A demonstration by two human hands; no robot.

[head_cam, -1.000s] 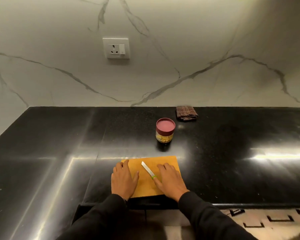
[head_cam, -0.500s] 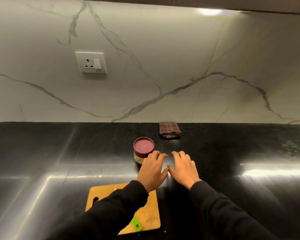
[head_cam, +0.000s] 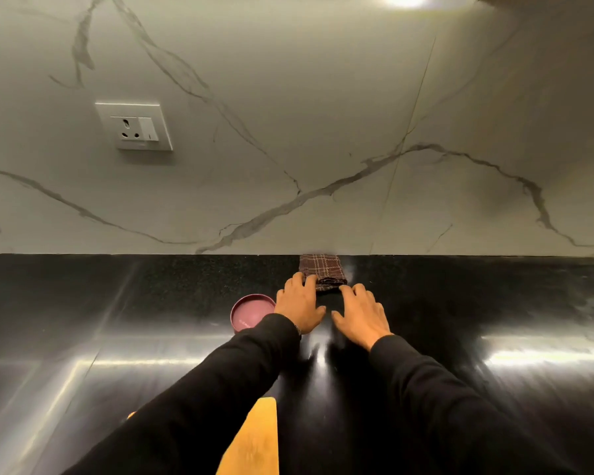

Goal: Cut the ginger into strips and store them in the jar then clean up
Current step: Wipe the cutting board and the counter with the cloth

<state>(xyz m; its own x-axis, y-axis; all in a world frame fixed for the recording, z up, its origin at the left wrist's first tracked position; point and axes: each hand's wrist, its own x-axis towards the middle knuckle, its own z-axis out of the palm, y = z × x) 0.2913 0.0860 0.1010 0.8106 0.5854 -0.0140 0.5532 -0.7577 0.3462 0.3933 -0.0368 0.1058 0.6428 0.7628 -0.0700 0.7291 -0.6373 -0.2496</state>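
- The bench (head_cam: 494, 303) is black stone, polished to a high gloss, with bright streaks of reflected light; near the wall it shows a fine speckled grain.
- The wall (head_cam: 323, 114) behind looks like pale marble with grey veins, smooth with a soft sheen.
- The socket plate (head_cam: 134, 126) is white plastic, smooth and slightly glossy.
- The cloth (head_cam: 323, 267) is woven fabric, dark brown with a pale check, matt and folded.
- The jar lid (head_cam: 251, 311) is dull pink, smooth and matt, likely plastic.
- The cutting board (head_cam: 254, 443) is pale wood with a matt, faintly scuffed face.
- The sleeves (head_cam: 220, 389) are black knit fabric, matt.
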